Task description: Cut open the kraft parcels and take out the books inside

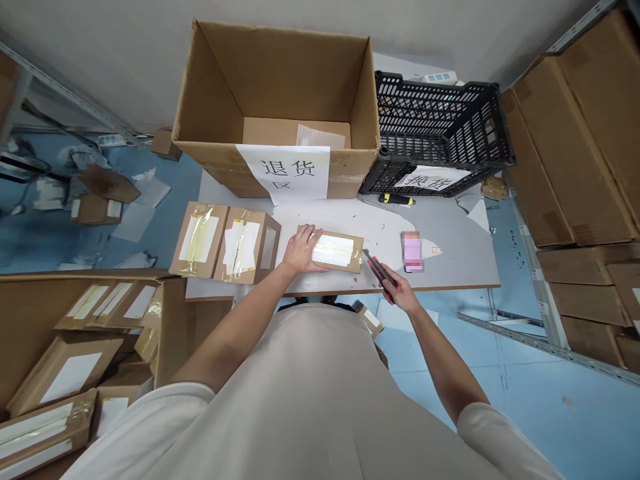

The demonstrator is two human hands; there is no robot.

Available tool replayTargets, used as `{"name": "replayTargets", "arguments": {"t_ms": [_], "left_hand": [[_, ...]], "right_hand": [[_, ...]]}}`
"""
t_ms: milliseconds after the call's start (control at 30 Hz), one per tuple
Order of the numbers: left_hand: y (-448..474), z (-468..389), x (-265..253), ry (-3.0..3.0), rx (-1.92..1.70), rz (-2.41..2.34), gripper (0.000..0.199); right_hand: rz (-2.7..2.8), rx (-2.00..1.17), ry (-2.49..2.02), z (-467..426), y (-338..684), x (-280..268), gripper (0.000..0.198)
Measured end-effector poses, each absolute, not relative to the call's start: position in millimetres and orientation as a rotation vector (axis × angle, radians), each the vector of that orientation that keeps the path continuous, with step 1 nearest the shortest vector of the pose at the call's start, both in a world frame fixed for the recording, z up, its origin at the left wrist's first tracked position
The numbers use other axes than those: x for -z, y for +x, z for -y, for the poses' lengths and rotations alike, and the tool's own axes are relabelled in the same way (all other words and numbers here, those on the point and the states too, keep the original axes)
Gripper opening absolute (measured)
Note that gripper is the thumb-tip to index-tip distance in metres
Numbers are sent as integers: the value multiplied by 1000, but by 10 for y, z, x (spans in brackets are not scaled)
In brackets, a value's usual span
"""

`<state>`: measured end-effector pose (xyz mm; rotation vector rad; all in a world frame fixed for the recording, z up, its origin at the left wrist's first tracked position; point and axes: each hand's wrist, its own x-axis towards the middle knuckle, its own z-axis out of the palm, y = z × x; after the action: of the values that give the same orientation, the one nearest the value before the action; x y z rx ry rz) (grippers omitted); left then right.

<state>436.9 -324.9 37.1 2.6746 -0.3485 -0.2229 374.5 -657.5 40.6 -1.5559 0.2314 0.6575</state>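
A small cardboard box (353, 260) with a white label and clear tape lies flat on the table. My left hand (301, 250) grips its left end, fingers over the far side and thumb along the near side. In my right hand (397, 288) is a black and red box cutter (381, 271), the fingers closed round its handle. The cutter's tip is at the taped right end of the box; whether it touches the tape I cannot tell.
Two taped boxes (201, 243) stand on the table's left. Behind are a large open carton (210, 160) and a black plastic crate (450, 150). A yellow-black cutter (397, 199) and a blurred pink item (413, 252) lie to the right. A carton of parcels (173, 333) stands lower left.
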Motion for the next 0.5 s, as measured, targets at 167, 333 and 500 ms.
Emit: {"name": "replayTargets", "arguments": {"t_ms": [167, 333, 500], "left_hand": [[4353, 3237, -357, 2691, 225, 325, 114], [4321, 3233, -370, 2695, 233, 312, 116], [4263, 3252, -410, 2747, 214, 290, 111]], "right_hand": [[-243, -717, -1605, 6523, 3575, -388, 64], [-257, -628, -1648, 6787, 3579, -429, 70], [-343, -296, -1987, 6795, 3845, -183, 67]]}}
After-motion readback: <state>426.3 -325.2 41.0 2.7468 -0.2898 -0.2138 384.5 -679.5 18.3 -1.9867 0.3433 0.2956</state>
